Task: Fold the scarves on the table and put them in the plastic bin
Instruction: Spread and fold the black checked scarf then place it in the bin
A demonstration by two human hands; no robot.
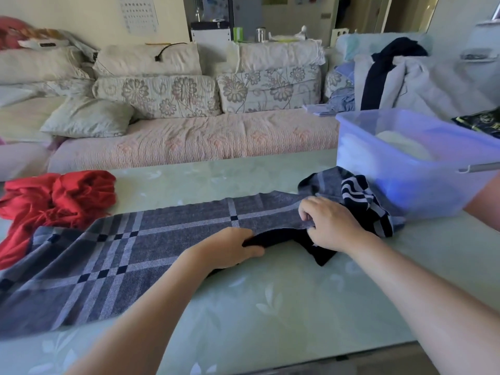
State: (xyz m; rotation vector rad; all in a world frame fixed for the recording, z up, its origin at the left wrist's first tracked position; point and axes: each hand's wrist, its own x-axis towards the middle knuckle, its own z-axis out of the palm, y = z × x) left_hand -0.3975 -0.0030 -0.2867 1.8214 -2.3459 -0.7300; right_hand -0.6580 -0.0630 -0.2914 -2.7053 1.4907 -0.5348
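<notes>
1. Gripping the grey plaid scarf with both hands: left hand curled round the dark near edge, right hand pinching the same edge just beside it, close together but not touching
2. Spread flat across the surface on the left, bunched up on the right against the wall of the plastic bin
3. Likely to fold crooked from here: held only along one short stretch of edge, with the long left part unheld and free to drag or twist when lifted
4. Could tug the striped bunch by the bin and shove or tip the bin, being pressed right against it
5. Could catch the red scarf, touching the plaid one at the far left, and pull it along or off the surface
6. Counted: two hands, both clamped on the plaid scarf; two scarves plainly on the surface, one plaid and one red; the striped bunch either the plaid scarf's own end or a third, impossible to tell; one plastic bin, with something pale already inside
</notes>
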